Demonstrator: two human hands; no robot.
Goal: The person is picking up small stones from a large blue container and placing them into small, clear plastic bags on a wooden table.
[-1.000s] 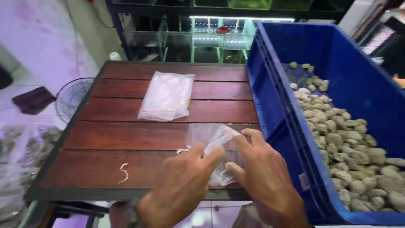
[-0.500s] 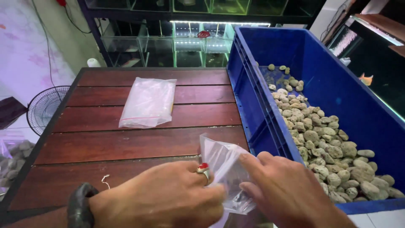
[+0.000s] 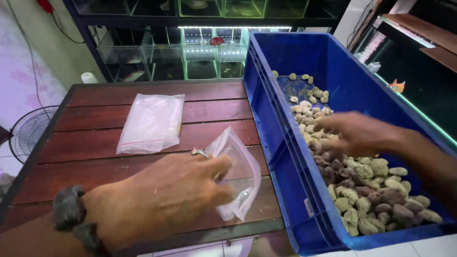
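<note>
Left hand [image 3: 166, 200] pinches small clear bag [image 3: 238, 178] above bench [image 3: 95, 162] edge, bag empty. Right hand [image 3: 357, 135] spread loose over pebbles [image 3: 366, 190] in blue crate [image 3: 281, 143], gripping none. Filling not begun. Second flat bag [image 3: 152, 121] lies apart.

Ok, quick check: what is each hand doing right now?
Left hand: closed on the clear plastic bag, holding it above the table.
Right hand: fingers open, empty, over the stones in the blue crate.
</note>
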